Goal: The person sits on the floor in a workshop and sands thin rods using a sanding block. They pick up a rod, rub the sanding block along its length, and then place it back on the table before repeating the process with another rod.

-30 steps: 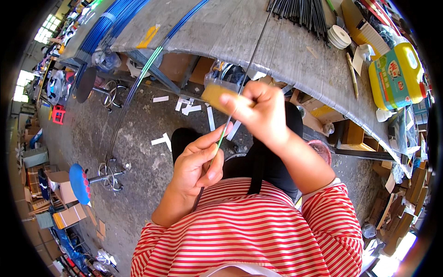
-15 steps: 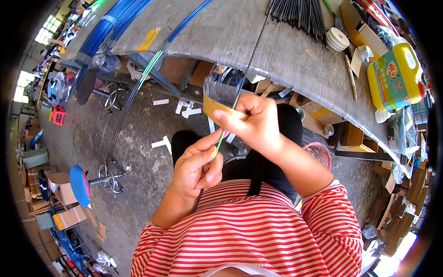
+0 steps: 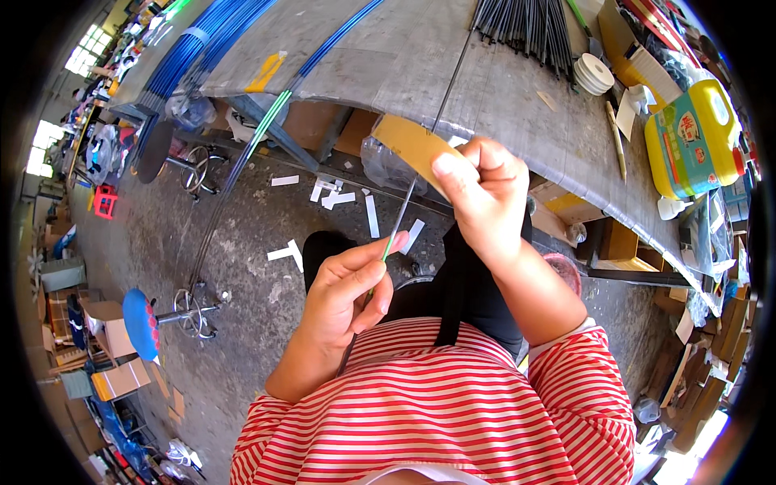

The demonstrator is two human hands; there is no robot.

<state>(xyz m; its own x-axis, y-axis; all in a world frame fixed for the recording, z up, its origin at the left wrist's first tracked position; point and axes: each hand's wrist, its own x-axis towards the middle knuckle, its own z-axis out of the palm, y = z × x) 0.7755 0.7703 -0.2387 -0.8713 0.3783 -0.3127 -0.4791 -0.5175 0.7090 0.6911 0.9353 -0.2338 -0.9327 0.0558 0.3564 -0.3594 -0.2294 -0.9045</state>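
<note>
My left hand (image 3: 343, 295) pinches a thin dark rod (image 3: 456, 77) near a short green section, just in front of my striped shirt. The rod slants up and away to the right, over the edge of the workbench (image 3: 380, 69). Between thumb and fingers of my right hand (image 3: 489, 198) is a yellow-tan strip (image 3: 408, 144) that looks like sandpaper. Its free end sticks out to the left, crossing the rod, and its flat face shows. From here I cannot tell whether the strip touches the rod.
A bundle of black rods (image 3: 529, 32) lies on the bench beside white spools (image 3: 592, 74). Blue rods (image 3: 190, 56) lie at the far left; several green-banded rods (image 3: 271, 117) overhang the edge. A yellow jug (image 3: 693, 141) stands at right. Paper strips (image 3: 372, 216) litter the floor.
My right hand has moved up and to the right along the rod. The strip, earlier bent around the rod, now extends flatter to the left. My left hand has barely moved.
</note>
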